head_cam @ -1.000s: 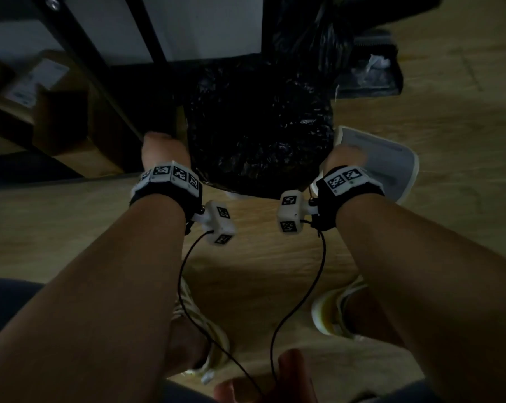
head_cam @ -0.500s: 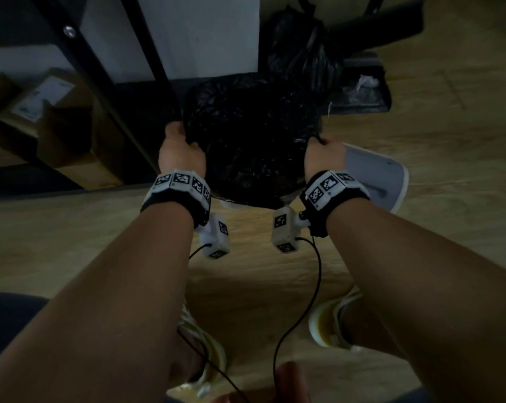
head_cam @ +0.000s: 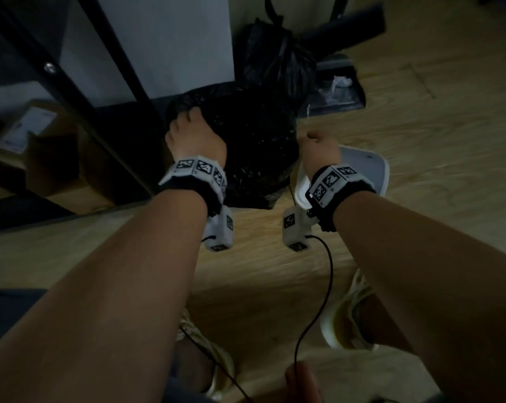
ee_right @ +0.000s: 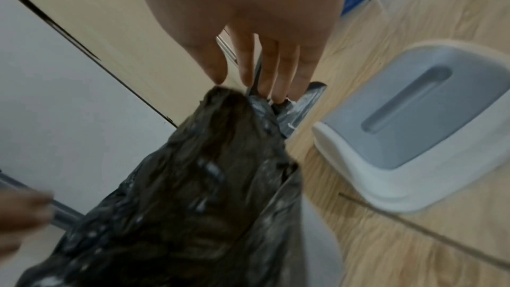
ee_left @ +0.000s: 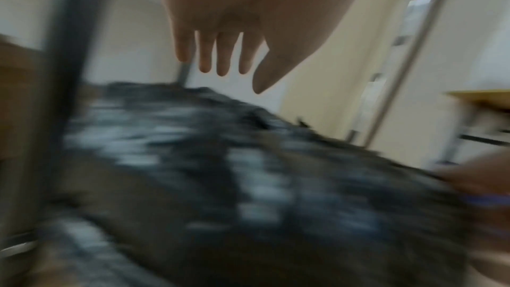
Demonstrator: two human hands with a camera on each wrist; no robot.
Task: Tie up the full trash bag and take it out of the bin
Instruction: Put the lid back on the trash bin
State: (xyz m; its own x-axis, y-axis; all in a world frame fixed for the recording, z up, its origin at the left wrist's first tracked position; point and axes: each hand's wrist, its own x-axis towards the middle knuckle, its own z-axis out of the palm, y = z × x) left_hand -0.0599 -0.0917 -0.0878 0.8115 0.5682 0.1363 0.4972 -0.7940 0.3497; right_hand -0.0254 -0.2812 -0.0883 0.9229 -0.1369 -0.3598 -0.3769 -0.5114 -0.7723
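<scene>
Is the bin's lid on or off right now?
Off. The grey and white lid lies flat on the wooden floor to the right of the black trash bag, clear of the bin.

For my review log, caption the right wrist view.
Right hand reaches with straight fingers toward the black trash bag; grey-and-white bin lid lies on floor.

black table leg [head_cam: 112, 91] left of bag, bin lid [head_cam: 371, 170] right, open floor [head_cam: 260, 266] nearer

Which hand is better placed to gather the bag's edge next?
Probably right. The right hand has its fingertips at a raised peak of the bag, ready to pinch. The left hand hovers open above it, fingers straight, touching nothing.
</scene>
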